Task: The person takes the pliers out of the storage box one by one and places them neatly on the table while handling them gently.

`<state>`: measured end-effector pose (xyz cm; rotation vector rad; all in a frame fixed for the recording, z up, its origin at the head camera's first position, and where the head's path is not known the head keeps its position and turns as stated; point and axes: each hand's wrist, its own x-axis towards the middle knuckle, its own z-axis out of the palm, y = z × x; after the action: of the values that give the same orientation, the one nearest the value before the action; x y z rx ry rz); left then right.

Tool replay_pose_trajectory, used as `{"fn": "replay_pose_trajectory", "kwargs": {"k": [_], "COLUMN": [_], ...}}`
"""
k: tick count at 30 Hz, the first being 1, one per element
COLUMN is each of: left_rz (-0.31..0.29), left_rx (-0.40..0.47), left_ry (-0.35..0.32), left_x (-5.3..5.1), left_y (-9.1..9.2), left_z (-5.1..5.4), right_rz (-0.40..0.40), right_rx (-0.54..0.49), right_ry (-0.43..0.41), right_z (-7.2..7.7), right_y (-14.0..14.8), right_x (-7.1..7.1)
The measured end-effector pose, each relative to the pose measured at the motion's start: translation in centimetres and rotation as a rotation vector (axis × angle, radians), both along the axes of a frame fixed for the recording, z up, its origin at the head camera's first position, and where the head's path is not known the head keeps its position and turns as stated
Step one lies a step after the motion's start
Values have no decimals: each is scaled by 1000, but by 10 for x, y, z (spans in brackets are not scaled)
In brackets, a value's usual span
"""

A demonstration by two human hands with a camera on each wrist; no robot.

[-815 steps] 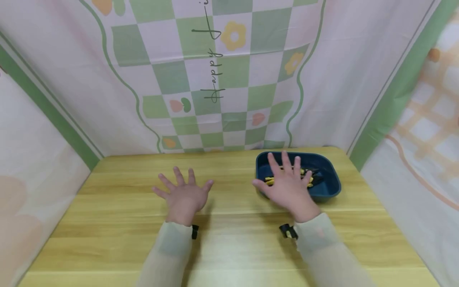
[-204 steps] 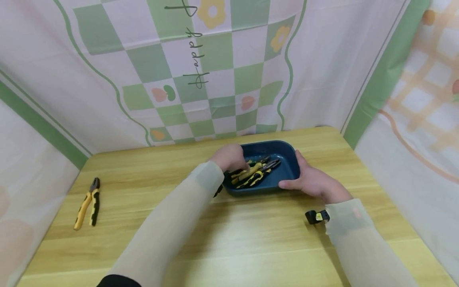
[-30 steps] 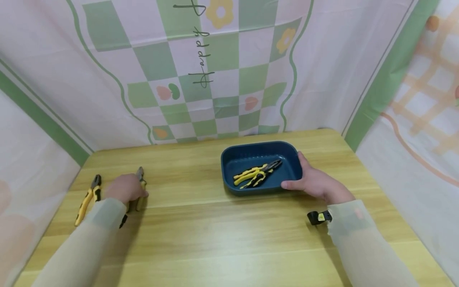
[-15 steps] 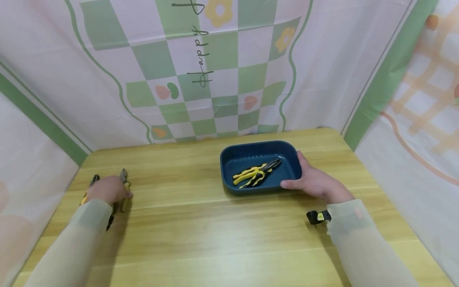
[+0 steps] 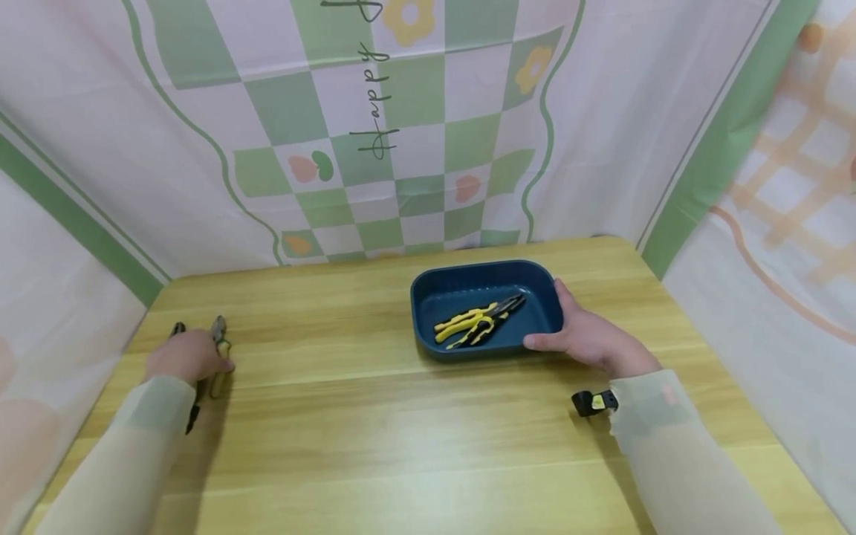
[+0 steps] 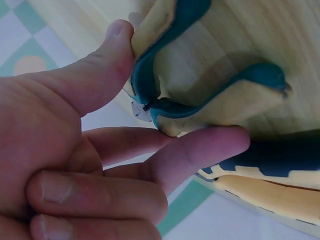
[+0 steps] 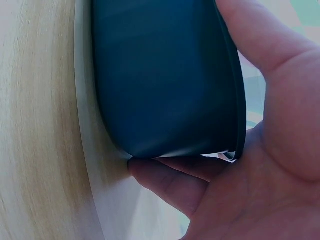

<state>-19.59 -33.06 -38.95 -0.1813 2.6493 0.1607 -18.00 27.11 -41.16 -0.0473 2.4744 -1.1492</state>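
At the far left of the table, my left hand [image 5: 185, 355] holds a pair of pliers [image 5: 218, 328], jaws pointing away. In the left wrist view the thumb and fingers are on its spread green-and-cream handles [image 6: 215, 102]. Just left of it lies another pair of pliers [image 5: 177, 328], mostly hidden by the hand; its orange-and-black handles [image 6: 270, 192] show in the left wrist view. My right hand [image 5: 595, 338] grips the right end of a dark blue bin [image 5: 424, 327], thumb at the front wall. Yellow-and-black pliers [image 5: 476, 324] lie inside the bin.
The wooden table [image 5: 374, 423] carries all of this. A patterned cloth [image 5: 414, 148] hangs behind its far edge, with more cloth at both sides. A black strap piece [image 5: 594, 403] sits at my right wrist.
Over the last second my left hand has moved left with the pliers, closer to the other pair. Earlier it was inside the bin. My right hand has stayed on the bin.
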Motion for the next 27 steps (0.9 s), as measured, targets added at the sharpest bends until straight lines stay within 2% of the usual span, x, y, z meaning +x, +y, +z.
{"fn": "replay_pose_trajectory", "kwargs": {"k": [8, 19, 27], "left_rz": [11, 13, 12], "left_rx": [-25, -53, -40], "left_ry": [15, -7, -9], "left_x": [4, 5, 4], "left_y": [-12, -11, -8], "left_z": [-3, -9, -2], "right_rz": [-1, 0, -6], "right_rx": [3, 12, 13], "right_ry": [3, 4, -5], "right_z": [0, -3, -1], "right_y": [0, 0, 1], "right_x": [1, 1, 1]}}
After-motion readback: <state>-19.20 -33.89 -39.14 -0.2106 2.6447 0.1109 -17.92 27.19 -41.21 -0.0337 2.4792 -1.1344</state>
